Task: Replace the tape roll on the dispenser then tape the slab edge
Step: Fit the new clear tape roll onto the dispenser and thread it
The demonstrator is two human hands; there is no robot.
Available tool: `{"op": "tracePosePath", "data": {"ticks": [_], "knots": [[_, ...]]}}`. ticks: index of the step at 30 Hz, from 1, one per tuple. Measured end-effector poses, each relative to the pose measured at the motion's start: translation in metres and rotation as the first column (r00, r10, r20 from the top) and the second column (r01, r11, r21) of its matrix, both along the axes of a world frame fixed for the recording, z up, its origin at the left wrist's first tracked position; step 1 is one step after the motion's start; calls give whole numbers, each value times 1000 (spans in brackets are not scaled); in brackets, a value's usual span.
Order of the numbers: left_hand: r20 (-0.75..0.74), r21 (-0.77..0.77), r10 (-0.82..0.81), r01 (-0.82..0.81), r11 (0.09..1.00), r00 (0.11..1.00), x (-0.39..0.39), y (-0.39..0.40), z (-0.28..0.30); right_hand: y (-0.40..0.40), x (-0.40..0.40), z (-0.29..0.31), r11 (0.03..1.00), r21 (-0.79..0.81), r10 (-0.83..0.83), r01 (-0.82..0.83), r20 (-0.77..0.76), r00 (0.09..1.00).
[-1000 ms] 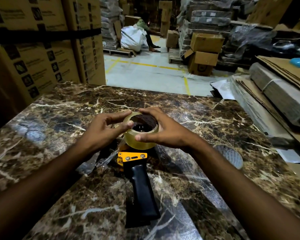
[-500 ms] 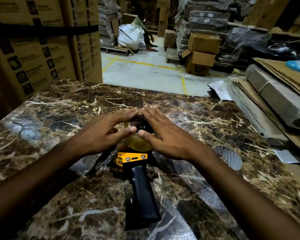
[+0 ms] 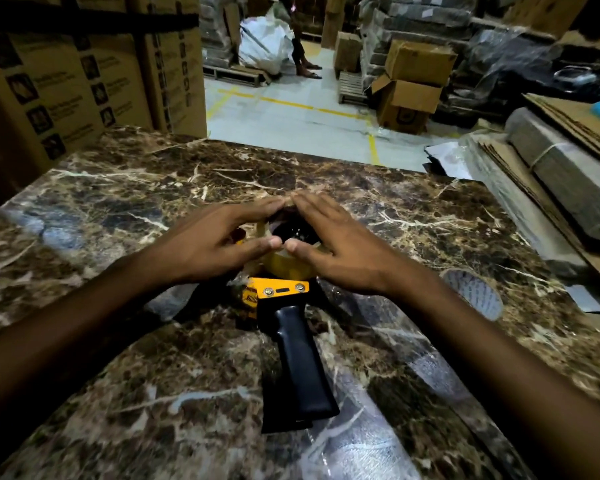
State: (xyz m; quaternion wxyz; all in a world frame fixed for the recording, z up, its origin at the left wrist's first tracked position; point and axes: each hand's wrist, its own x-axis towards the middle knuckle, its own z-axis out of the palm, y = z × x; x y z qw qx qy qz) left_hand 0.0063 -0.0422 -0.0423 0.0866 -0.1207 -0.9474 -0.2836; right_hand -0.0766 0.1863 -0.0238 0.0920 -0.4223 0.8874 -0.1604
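Seen from a head-worn camera, looking down on a brown marble slab [image 3: 125,202] veined in white and partly wrapped in clear plastic film. At the centre, lying flat: a tape dispenser [image 3: 284,317] with a yellow metal frame and a black pistol handle pointing toward 6 o'clock. Seated at the dispenser's 12 o'clock end: a roll of clear, yellowish tape [image 3: 286,265], its dark hollow core visible from above.

Left hand [image 3: 215,244] coming in from 8 o'clock, fingers extended and held together, laid flat over the roll's left side, thumb tip on the near rim. Right hand [image 3: 343,247] coming in from 4 o'clock, mirrored, fingers straight and together over the roll's right side, thumb on the near rim. Thumb tips almost touching each other at the roll's 6 o'clock; fingertips meeting at its 12 o'clock, so both palms cup and press on the roll rather than pinch it. Impossible to tell how fully the roll sits on its hub.

At 3 o'clock from the dispenser, near the slab's right edge: a second, white roll [image 3: 473,294], well apart from the hands. Toward 10 o'clock, stacked printed cardboard cartons [image 3: 84,81]. Toward 2 o'clock, flattened cardboard sheets [image 3: 575,133]. At 12 o'clock, a pale warehouse floor [image 3: 291,116] with yellow lines.
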Motion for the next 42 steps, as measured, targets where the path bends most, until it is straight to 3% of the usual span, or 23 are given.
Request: {"op": "tracePosePath", "data": {"ticks": [4,18,25,33,42], "knots": [[38,-117,-4,8,993,999,-9,2,-2,3,2,-16,1000,-9,3,-3,46,999],[151,36,-19,14,999,988,-16,-2,-7,-2,-2,-30,990,-143,-7,17,74,997],[145,-24,32,-29,999,989,-8,5,0,-4,6,-29,990,-133,-31,42,83,996],[59,200,124,-133,971,991,28,-9,-23,-3,9,-32,986,-142,-76,92,111,991],[136,506,44,-108,856,990,39,0,-33,-3,8,-34,981,-172,-71,87,102,992]]}}
